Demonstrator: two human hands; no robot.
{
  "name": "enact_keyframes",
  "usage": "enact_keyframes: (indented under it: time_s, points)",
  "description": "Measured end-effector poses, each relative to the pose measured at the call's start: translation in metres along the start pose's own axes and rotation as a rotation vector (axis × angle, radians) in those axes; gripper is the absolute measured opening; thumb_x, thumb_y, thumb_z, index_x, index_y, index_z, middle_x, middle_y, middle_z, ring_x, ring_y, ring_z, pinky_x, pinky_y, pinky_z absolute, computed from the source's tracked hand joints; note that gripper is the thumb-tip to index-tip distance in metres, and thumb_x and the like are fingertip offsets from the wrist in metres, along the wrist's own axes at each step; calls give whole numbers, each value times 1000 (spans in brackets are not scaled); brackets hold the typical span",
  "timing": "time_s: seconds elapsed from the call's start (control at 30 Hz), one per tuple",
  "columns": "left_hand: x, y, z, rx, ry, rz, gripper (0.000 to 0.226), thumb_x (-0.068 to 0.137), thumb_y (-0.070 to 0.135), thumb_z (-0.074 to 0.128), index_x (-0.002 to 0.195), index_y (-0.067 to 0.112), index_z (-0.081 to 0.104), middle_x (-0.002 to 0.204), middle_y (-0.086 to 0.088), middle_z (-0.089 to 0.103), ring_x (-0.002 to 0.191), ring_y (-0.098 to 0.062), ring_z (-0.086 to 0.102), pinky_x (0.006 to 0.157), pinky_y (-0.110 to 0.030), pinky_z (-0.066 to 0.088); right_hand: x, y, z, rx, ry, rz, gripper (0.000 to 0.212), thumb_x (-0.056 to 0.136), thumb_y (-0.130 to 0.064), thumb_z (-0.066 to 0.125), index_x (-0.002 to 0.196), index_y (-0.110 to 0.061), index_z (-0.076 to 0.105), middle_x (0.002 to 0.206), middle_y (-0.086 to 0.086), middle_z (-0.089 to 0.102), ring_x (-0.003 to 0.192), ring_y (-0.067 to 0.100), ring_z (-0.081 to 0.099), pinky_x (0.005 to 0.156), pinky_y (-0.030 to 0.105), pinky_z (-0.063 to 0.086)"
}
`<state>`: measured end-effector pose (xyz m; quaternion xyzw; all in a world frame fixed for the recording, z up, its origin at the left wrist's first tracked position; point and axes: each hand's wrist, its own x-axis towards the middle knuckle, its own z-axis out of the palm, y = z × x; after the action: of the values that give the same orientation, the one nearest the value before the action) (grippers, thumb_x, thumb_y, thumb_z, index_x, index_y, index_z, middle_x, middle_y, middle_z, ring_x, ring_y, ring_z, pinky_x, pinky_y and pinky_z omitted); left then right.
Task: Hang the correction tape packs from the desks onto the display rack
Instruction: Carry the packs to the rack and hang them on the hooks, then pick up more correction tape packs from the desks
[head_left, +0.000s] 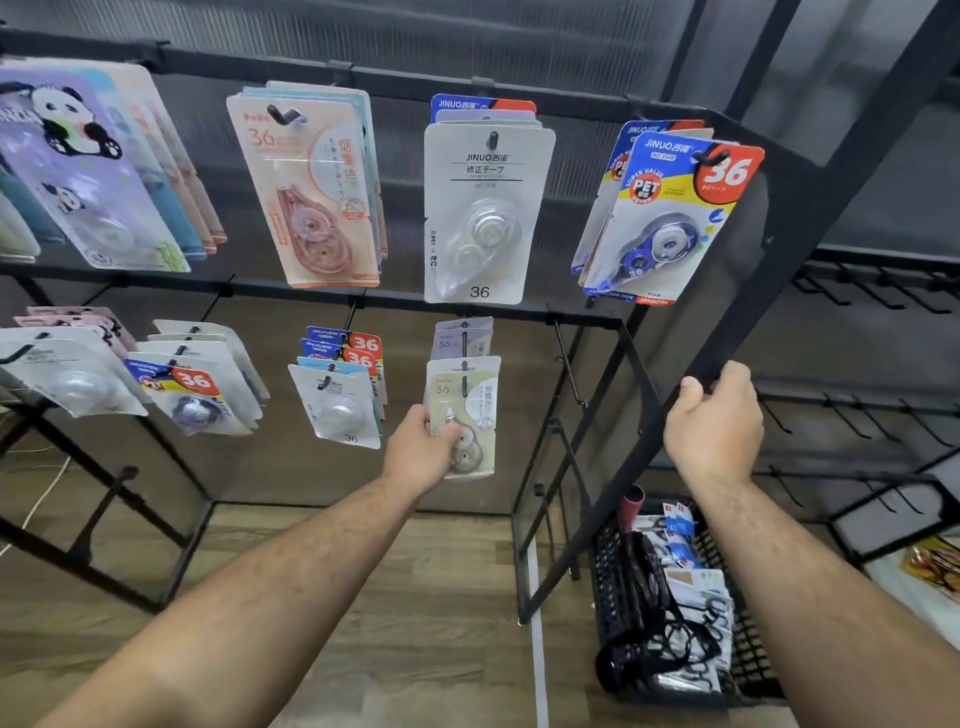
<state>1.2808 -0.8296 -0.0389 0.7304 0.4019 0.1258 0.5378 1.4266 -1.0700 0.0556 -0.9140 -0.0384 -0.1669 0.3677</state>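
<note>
A black display rack carries two rows of hooks with correction tape packs. My left hand pinches a cream-coloured correction tape pack at its left edge; the pack hangs on a hook in the lower row, with a lilac pack behind it. My right hand grips the slanted black post at the rack's right end. Above hang a pink pack, a white pack and a blue-and-yellow pack.
An empty hook sticks out to the right of the cream pack. A black basket with packaged goods stands on the wooden floor at lower right. Another rack with bare hooks stands to the right. Panda packs hang at upper left.
</note>
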Motion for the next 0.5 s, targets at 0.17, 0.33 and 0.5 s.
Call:
enact_keyframes:
  time_s: [0.17, 0.33, 0.5]
  points:
    - [-1, -11, 0, 168, -73, -266, 68, 93, 52, 59, 139, 3, 47, 132, -15, 63, 112, -35, 67, 85, -39, 56, -14, 24, 3, -52, -144, 121, 16, 100, -23, 57, 100, -7, 57, 93, 10, 60, 92, 36, 58, 72, 35, 36]
    - [-40, -23, -5, 559, -135, 53, 54, 98, 39, 59, 146, 20, 44, 139, -8, 57, 128, -28, 54, 100, -31, 44, -67, 47, 25, -246, -471, 86, 25, 96, -37, 56, 81, -18, 63, 92, 8, 71, 83, 30, 56, 74, 36, 49]
    - [-79, -31, -25, 770, -62, 255, 58, 96, 40, 59, 151, 30, 43, 155, 2, 44, 144, -22, 38, 116, -34, 36, -110, 11, 53, -254, -785, -219, 30, 95, -40, 58, 122, -31, 68, 123, -5, 69, 113, 24, 65, 86, 32, 50]
